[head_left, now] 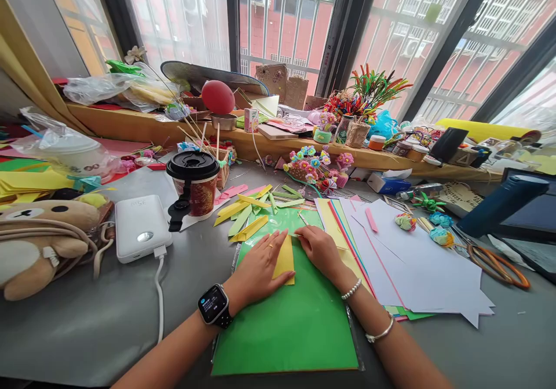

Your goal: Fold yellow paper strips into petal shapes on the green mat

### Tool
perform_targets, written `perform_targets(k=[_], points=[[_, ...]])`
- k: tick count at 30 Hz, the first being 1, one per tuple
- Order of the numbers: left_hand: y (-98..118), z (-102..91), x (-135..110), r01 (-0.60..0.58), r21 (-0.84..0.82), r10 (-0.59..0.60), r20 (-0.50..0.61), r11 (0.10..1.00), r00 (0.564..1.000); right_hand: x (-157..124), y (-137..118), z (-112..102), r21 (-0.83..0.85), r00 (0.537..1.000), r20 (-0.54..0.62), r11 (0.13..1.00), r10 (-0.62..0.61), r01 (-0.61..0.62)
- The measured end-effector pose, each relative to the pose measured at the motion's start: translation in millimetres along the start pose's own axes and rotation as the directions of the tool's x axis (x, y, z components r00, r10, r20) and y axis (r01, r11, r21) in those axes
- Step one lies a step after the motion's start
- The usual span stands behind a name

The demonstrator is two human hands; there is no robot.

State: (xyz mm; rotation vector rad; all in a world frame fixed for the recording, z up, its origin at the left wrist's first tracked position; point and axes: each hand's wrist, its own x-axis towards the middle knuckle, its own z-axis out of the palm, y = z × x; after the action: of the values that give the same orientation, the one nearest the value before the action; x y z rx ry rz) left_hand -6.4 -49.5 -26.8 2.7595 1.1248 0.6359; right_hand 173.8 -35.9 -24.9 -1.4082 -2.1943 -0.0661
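A small yellow paper lies on a green sheet in front of me. My left hand, with a smartwatch on the wrist, rests flat on the yellow paper's left side, fingers stretched out. My right hand, wearing bracelets, presses its curled fingers on the paper's upper right corner, where a thin stick or tool tip seems to lie under the fingertips. Folded yellow and green paper strips lie just beyond the green sheet.
A stack of white and coloured sheets lies to the right, scissors beyond it. A lidded paper cup, a white power bank with cable and a plush bear bag stand left. Craft flowers and clutter fill the windowsill.
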Motion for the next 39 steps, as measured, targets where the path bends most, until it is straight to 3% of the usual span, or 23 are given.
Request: perform_targets(k=[8, 17, 27, 39], points=[[-1.7, 1.7, 0.1, 0.014, 0.005, -0.014, 0.01, 1.0, 1.0, -3.6, -1.1, 6.4, -0.016, 0.999, -0.027, 0.999, 0.042, -0.043], [-1.7, 0.9, 0.7, 0.018, -0.005, -0.018, 0.007, 1.0, 1.0, -9.0, -1.4, 10.1, -0.039, 0.998, -0.063, 0.999, 0.006, -0.009], [-0.7, 0.5, 1.4, 0.032, 0.003, -0.033, 0.037, 0.999, 0.999, -6.7, -3.3, 8.9, -0.091, 0.999, -0.008, 0.995, 0.039, -0.039], [3.4, -2.1, 1.8, 0.05, 0.017, -0.051, 0.046, 0.999, 0.998, -16.7, -5.8, 0.6, -0.12, 0.998, 0.031, 0.991, -0.056, 0.059]])
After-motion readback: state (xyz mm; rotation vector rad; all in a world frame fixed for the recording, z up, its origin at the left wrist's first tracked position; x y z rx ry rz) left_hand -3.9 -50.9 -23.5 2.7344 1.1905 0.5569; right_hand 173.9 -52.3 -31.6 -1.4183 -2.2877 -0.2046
